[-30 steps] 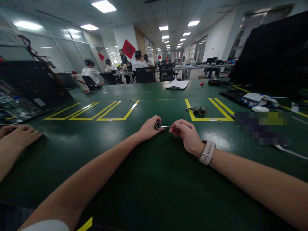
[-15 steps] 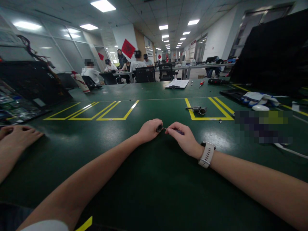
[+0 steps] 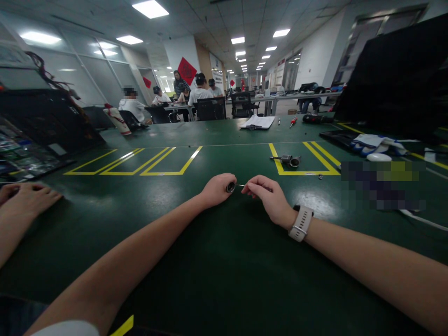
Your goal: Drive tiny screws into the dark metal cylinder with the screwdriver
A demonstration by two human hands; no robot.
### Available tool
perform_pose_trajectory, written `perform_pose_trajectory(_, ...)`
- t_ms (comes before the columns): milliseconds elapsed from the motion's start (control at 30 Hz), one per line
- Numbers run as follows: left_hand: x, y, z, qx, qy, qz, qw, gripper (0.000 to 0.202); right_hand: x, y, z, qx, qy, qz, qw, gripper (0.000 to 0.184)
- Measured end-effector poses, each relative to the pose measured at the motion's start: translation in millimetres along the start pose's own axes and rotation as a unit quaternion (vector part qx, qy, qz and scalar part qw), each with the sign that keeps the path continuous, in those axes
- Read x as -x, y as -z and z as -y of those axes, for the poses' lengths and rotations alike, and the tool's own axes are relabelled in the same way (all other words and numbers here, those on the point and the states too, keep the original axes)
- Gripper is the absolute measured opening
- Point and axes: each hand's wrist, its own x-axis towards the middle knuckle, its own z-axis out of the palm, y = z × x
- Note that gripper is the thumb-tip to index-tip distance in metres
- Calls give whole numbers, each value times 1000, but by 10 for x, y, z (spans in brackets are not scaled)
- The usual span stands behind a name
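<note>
My left hand rests on the green table with its fingers wrapped round a small dark round part whose open end faces right. My right hand, with a pale watch on the wrist, pinches a thin metal tool. The tool's tip reaches the round part's opening. Both forearms lie on the table.
A metal socket tool lies inside yellow floor-tape lines beyond my hands. Another person's hand rests at the left edge near an open black case. Gloves, a clipboard and seated people are farther back.
My right hand has pushed the thin tool toward the round part, drawn close to it, then eased slightly back. My left hand has barely shifted.
</note>
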Motion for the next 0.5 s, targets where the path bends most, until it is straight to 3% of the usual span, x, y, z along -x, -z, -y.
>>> perform_pose_trajectory(100,-2,8,-22,-27,-13,12,999,6,33,-22,36,97,40,8,994,14)
perform_pose_trajectory(167,-2,16,-35,-44,-20,22,999,7,20,-19,33,89,30,7,996,15)
perform_pose_trajectory(267,0,29,-42,-41,-25,34,998,10,-42,12,-8,-21,-29,0,999,14)
perform_pose_trajectory(367,4,32,-29,-13,-25,34,999,10,-109,49,-52,-142,-115,-13,983,11)
perform_pose_trajectory(500,7,22,-7,4,-35,29,999,8,-129,62,-69,-185,-146,-13,972,9)
